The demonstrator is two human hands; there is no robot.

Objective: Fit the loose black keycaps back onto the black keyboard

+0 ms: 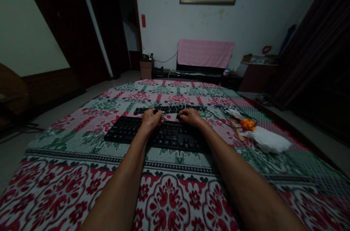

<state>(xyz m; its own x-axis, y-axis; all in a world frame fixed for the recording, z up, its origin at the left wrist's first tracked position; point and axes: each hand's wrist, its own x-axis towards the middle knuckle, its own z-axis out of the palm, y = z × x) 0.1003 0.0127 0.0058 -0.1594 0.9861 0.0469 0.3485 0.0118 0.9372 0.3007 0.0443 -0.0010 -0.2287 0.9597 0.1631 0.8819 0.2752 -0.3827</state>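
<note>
A black keyboard (171, 137) lies across the patterned tablecloth, partly covered by my forearms. Behind it, several loose black keycaps (169, 108) are spread in a long strip. My left hand (151, 119) is closed above the keyboard's back edge, with a small dark piece, apparently a keycap (155, 111), at its thumb and index finger. To the right, my right hand (191, 117) pinches another small black keycap (178, 116) between thumb and fingertips, close to the strip of loose ones. Dim light and blur hide the finer detail.
On the right lie crumpled white tissue (269, 140), an orange bundle (247, 124), a flat wooden stick (237, 132) and a thin black cable (218, 118). Beyond the table, a pink cloth (205, 53) covers something on a low dark cabinet.
</note>
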